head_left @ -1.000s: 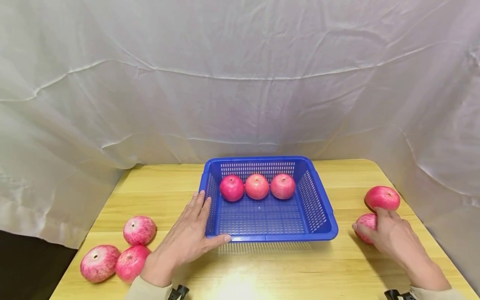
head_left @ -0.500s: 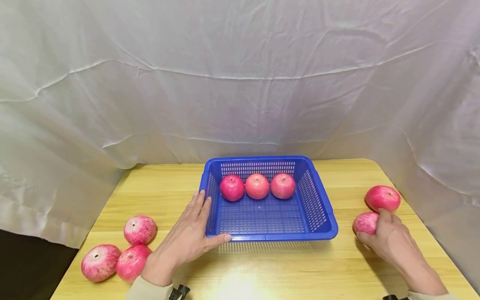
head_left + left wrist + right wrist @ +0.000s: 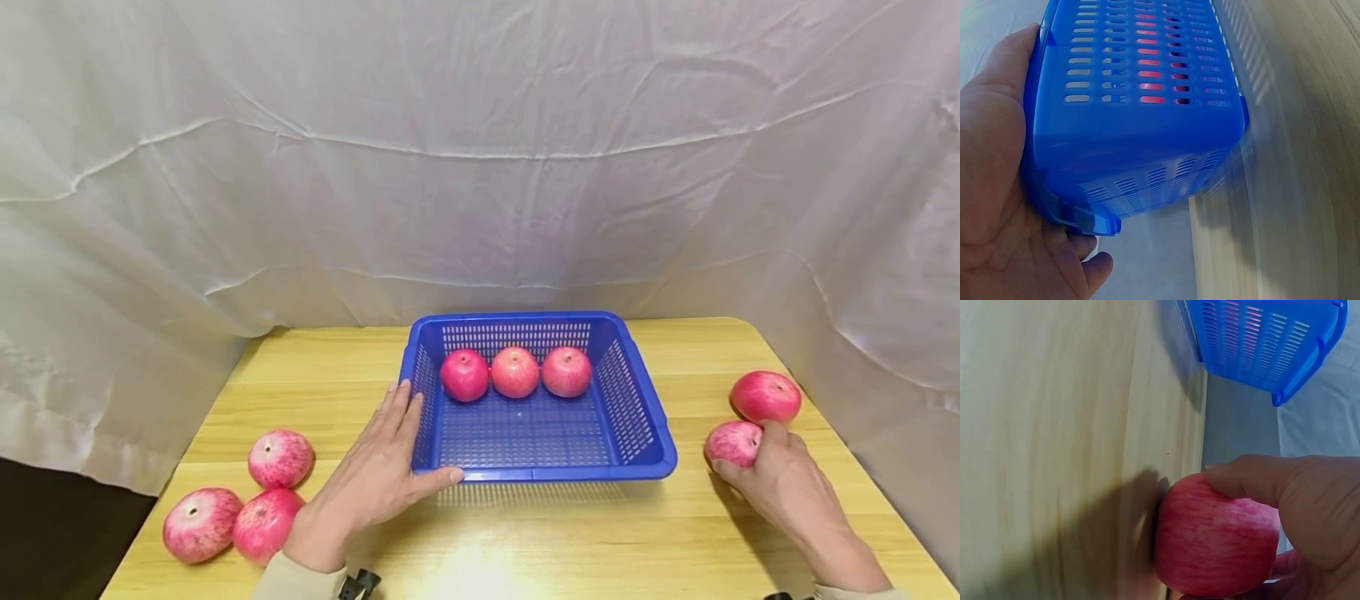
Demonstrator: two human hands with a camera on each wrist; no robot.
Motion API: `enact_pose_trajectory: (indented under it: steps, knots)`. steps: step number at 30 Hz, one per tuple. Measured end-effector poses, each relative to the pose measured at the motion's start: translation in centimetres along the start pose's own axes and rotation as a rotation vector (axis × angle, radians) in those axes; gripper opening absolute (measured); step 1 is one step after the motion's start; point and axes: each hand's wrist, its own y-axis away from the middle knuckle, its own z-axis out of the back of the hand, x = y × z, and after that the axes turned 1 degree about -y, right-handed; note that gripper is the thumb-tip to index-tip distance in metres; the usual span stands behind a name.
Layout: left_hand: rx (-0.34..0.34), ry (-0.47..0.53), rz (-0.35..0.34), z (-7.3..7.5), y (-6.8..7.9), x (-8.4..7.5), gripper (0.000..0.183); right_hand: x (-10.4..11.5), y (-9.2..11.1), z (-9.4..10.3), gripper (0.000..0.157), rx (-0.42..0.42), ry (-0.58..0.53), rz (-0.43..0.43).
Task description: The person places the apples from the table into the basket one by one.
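A blue plastic basket [image 3: 525,477] stands mid-table with three red apples in a row along its back: a left apple [image 3: 464,375], a middle apple [image 3: 514,372] and a right apple [image 3: 566,372]. My left hand [image 3: 378,467] rests on the basket's near left corner, fingers straight along the left rim, thumb on the front rim. Out on the right, my right hand [image 3: 787,479] holds a streaked apple [image 3: 1216,537] between thumb and fingers, low over the table. Just behind it lies a redder apple [image 3: 766,397].
Three more apples lie grouped at the front left: a rear one [image 3: 280,459], an outer one [image 3: 202,525] and one [image 3: 266,525] beside the left wrist. The wooden table [image 3: 540,542] ends at a pale cloth [image 3: 495,208] hung behind and at both sides.
My right hand has closed round the streaked apple and turned it, so its end hollow now faces right. The left hand and basket have stayed put.
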Motion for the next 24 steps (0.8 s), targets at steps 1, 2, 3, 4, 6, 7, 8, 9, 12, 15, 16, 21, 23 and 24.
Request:
enact_pose_trajectory:
  steps: [1, 2, 3, 4, 6, 7, 8, 9, 12, 15, 16, 21, 23, 24]
  knots:
    - [0.0, 0.001, 0.0, 0.0, 0.0, 0.0, 0.123, 0.0, 0.0, 0.0, 0.082, -0.012, -0.003, 0.009]
    - [0.0, 0.0, 0.001, 0.0, 0.0, 0.0, 0.123, 0.1, 0.1, 0.1, 0.082, -0.019, -0.007, 0.016]
    - [0.0, 0.0, 0.001, 0.0, 0.0, 0.0, 0.123, 0.2, 0.1, 0.2, 0.081, -0.033, -0.01, 0.026]
    - [-0.001, 0.0, 0.001, 0.0, 0.0, 0.0, 0.123, 0.3, 0.2, 0.4, 0.08, -0.045, -0.014, 0.037]
    - [-0.002, -0.001, 0.0, 0.0, 0.0, 0.0, 0.123, 0.6, 0.2, 0.7, 0.082, -0.06, -0.023, 0.049]
    - [-0.003, -0.002, -0.001, 0.0, 0.0, 0.0, 0.123, 0.8, 0.2, 0.9, 0.084, -0.064, -0.029, 0.05]
    - [-0.005, -0.002, -0.002, 0.0, 0.0, 0.0, 0.123, 1.0, 0.1, 1.1, 0.085, -0.064, -0.032, 0.053]
    - [-0.006, -0.003, -0.003, -0.1, 0.0, 0.0, 0.123, 1.1, 0.2, 1.3, 0.086, -0.077, -0.037, 0.063]
    - [-0.009, -0.001, -0.005, -0.1, 0.0, 0.0, 0.123, 1.7, 0.1, 1.9, 0.086, -0.099, -0.051, 0.095]
    - [-0.006, 0.001, -0.002, -0.1, 0.0, 0.1, 0.123, 2.3, 0.0, 2.3, 0.08, -0.142, -0.062, 0.139]
    - [-0.004, 0.002, 0.0, -0.1, 0.0, 0.1, 0.123, 2.6, 0.0, 2.5, 0.078, -0.152, -0.067, 0.15]
    - [-0.003, 0.002, 0.001, -0.1, 0.0, 0.0, 0.123, 3.9, -0.1, 3.2, 0.074, -0.204, -0.088, 0.188]
    - [-0.003, 0.001, 0.001, -0.1, 0.0, 0.0, 0.123, 4.5, -0.2, 3.6, 0.074, -0.221, -0.089, 0.204]
    - [-0.003, 0.001, 0.0, -0.1, 0.0, 0.0, 0.123, 4.8, -0.3, 3.7, 0.074, -0.229, -0.091, 0.215]
